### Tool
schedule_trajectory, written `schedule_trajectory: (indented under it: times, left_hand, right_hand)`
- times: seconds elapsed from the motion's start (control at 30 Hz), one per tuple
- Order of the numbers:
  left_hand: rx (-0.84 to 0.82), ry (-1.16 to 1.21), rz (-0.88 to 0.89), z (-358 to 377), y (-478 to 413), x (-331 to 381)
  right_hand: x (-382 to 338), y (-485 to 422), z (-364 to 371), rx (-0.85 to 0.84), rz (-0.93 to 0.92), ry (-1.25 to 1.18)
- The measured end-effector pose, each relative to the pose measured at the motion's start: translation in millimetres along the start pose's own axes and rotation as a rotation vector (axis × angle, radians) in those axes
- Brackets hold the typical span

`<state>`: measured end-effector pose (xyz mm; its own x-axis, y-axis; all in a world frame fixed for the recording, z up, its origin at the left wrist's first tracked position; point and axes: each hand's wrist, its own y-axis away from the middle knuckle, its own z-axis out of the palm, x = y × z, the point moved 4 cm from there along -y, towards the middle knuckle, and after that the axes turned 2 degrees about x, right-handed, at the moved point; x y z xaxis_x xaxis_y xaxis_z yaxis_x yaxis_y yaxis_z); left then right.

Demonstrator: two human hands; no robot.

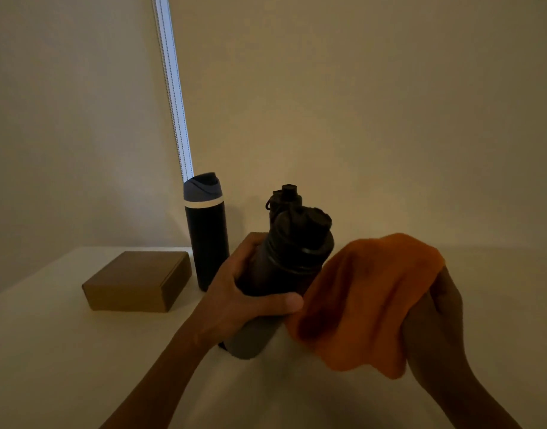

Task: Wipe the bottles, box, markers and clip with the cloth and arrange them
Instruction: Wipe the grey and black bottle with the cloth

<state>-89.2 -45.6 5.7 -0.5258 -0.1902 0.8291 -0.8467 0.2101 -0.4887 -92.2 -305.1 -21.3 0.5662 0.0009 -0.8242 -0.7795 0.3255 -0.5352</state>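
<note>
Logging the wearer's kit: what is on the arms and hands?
The left forearm and right forearm are bare, no sleeves in view. The left hand and right hand wear no gloves; no watch or ring shows, though light is dim.

**Pale desk, plain wall, one strip of light**

A pale, smooth desk [65, 351] is seen across the lower part of the view. Its back edge is set against a plain wall [390, 103], and its left edge is seen running slantwise toward the lower left. The wall is finished in a light, even tone and is dimly lit, so that it is rendered in dull beige and grey. A narrow bright strip [171, 88] is seen running down the wall from the top edge, leaning rightward as it descends. Fine dotted lines are made out along its length; whether these are cords cannot be told. Its lower end is hidden.
</note>
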Motion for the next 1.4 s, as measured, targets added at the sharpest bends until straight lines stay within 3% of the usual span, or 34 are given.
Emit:
schedule_trajectory:
  times: [0.17, 0.37, 0.57, 0.93, 1.13, 1.27, 1.4]
  left_hand:
    - [0.010, -0.220, 0.118, 4, 0, 3]
    - [0.015, -0.258, 0.167, 4, -2, -3]
    - [-0.018, -0.346, 0.160, 7, -2, -6]
    - [0.058, -0.402, 0.253, 4, -5, -12]
    - [0.100, -0.555, 0.281, 6, -4, -16]
    - [0.135, -0.719, 0.411, 9, -3, -12]
    - [0.130, -0.738, 0.453, 17, -3, -10]
  right_hand:
    - [-30, 3, 4, -0.023, -0.165, -0.054]
    - [-41, 6, 8, -0.034, -0.214, 0.017]
    - [-40, 14, 17, -0.166, -0.280, 0.035]
    - [-36, 10, 16, -0.234, -0.215, 0.052]
    - [-34, 16, 20, -0.167, -0.186, 0.204]
    - [-32, 17, 20, -0.143, -0.163, 0.248]
    - [-40, 14, 19, -0.084, -0.192, 0.255]
